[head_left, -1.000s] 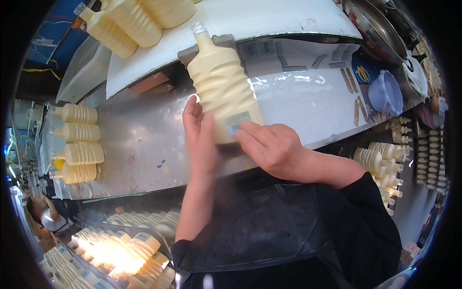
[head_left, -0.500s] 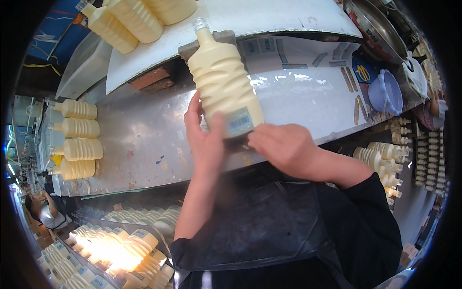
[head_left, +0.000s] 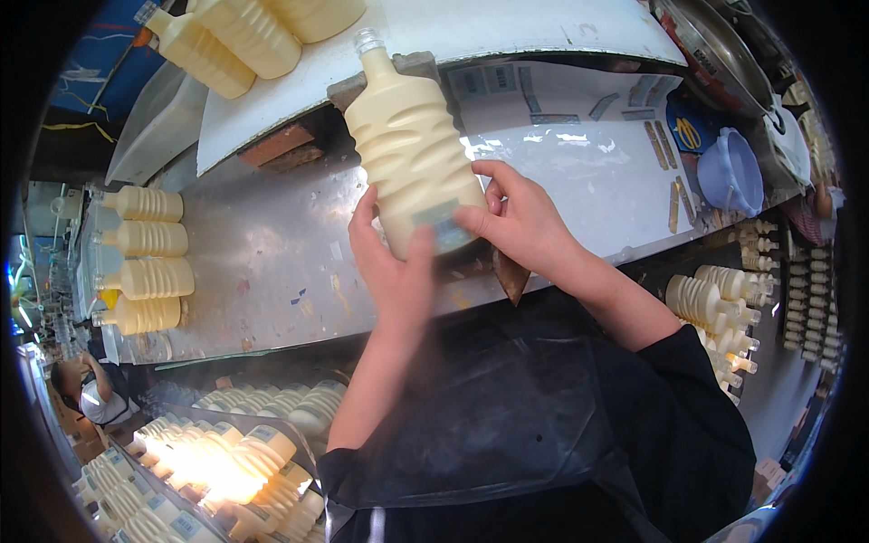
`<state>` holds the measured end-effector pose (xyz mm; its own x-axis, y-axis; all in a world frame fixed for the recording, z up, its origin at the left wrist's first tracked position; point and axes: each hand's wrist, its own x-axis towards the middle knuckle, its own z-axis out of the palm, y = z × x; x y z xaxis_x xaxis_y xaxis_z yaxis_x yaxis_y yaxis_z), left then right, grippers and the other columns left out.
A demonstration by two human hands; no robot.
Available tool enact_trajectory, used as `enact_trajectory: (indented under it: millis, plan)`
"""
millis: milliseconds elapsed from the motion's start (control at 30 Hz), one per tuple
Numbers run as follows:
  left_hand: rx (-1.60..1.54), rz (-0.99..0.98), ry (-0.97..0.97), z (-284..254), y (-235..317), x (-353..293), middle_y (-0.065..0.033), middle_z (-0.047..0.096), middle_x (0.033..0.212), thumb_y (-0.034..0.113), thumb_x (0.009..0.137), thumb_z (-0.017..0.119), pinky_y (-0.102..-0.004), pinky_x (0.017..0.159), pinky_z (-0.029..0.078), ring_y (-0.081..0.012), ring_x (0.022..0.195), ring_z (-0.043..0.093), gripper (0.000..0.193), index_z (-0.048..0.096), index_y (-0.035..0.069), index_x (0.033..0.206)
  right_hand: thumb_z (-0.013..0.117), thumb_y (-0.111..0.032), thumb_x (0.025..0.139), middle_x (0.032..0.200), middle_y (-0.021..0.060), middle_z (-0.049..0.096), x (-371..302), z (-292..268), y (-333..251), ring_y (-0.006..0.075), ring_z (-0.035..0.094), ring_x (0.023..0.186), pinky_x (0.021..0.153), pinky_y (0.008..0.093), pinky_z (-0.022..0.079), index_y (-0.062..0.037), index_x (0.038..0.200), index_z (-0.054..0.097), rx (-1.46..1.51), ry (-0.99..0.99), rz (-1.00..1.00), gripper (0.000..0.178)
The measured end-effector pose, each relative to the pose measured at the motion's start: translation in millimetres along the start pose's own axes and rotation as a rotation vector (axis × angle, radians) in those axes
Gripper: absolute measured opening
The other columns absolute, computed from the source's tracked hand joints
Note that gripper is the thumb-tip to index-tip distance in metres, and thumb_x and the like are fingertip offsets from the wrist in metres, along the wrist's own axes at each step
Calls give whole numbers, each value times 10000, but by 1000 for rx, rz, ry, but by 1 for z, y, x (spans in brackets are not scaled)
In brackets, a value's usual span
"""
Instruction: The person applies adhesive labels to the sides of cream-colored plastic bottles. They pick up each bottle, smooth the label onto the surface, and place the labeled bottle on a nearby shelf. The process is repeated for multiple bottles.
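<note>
A cream-coloured plastic bottle with wavy ribs lies with its clear neck pointing away from me, its neck end resting by a dark block. My left hand holds its left lower side, the thumb blurred over the label. Gripping the right lower side is my right hand, with its thumb pressed on the label and its fingers along the edge. The label, pale blue-green, sits near the bottle's base, partly covered by both thumbs. Under the right hand a brown pointed piece sticks out at the table edge.
Several cream bottles lie at the table's left end, and others stand on a white shelf at the back. Label strips, a blue bucket and yellow-handled scissors are at the right. Racks of bottles fill the lower left.
My right hand has moved up from the bottle's lower right corner onto its right side, its thumb now on the label. The brown pointed piece has come into view. My left hand stays on the bottle.
</note>
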<state>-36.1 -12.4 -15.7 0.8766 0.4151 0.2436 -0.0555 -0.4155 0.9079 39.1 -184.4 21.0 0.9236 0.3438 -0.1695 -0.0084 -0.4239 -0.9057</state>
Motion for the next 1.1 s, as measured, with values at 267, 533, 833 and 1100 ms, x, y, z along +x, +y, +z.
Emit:
enact_trajectory:
  millis: [267, 533, 833, 1100]
  plan:
    - [-288, -104, -49, 2, 7, 0, -243, 425, 1500, 225, 957, 660, -429, 1150, 366, -312, 1373, 469, 726, 288, -36, 1523, 830, -296, 823, 805, 20, 556, -2, 0, 1, 115, 540, 743, 694, 279, 486, 73, 1387, 550, -99, 16, -78, 730]
    - [-339, -143, -48, 6, 8, -1, -242, 428, 1491, 139, 955, 663, -412, 1145, 379, -300, 1368, 475, 737, 237, -21, 1535, 834, -304, 805, 796, 19, 554, -1, 1, 1, 116, 540, 735, 688, 278, 484, 69, 1374, 564, -85, 23, -68, 732]
    - [-338, -143, -47, 5, 8, -1, -247, 448, 1489, 190, 958, 679, -419, 1140, 390, -300, 1363, 489, 749, 248, -12, 1537, 826, -298, 801, 790, 8, 536, 0, 2, 0, 102, 530, 727, 674, 269, 477, 38, 1356, 594, -73, 21, -50, 688]
    - [-345, -151, -51, 6, 8, -2, -242, 421, 1520, 189, 961, 668, -421, 1172, 352, -306, 1406, 447, 743, 251, -11, 1543, 818, -286, 821, 793, 2, 527, -1, 2, 3, 94, 522, 735, 677, 265, 473, 51, 1369, 581, -63, 23, -71, 686]
